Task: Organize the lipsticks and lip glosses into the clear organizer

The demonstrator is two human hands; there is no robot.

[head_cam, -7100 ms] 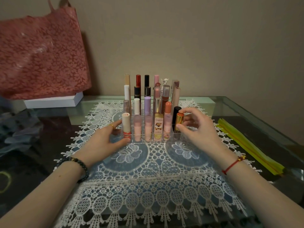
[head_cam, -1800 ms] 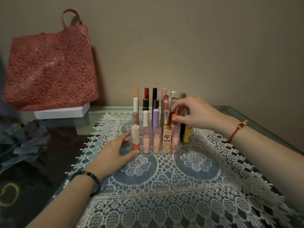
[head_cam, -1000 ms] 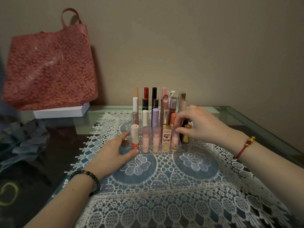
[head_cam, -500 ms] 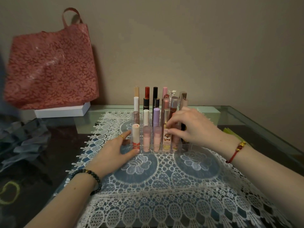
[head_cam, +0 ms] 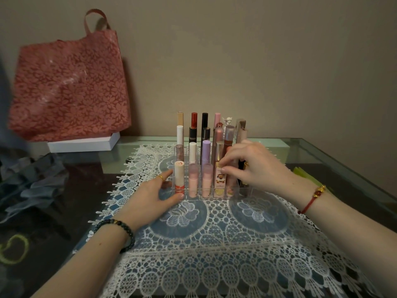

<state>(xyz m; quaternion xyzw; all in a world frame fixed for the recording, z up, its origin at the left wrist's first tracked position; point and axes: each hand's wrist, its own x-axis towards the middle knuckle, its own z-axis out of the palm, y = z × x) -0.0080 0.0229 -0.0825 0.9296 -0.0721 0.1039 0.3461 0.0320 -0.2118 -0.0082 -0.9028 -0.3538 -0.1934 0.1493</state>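
Our left hand lies flat on the white lace doily. Its straight fingers and thumb touch the front left corner of the clear acrylic organizer. Our right hand reaches over the organizer's right side. Its curled fingertips pinch what seems to be the cap of the cream square lip gloss tube with a cartoon label in the front row. The other lipsticks and lip glosses stand upright in rows inside the organizer.

I can't read any words or numbers. The picture label on one tube is too blurry.
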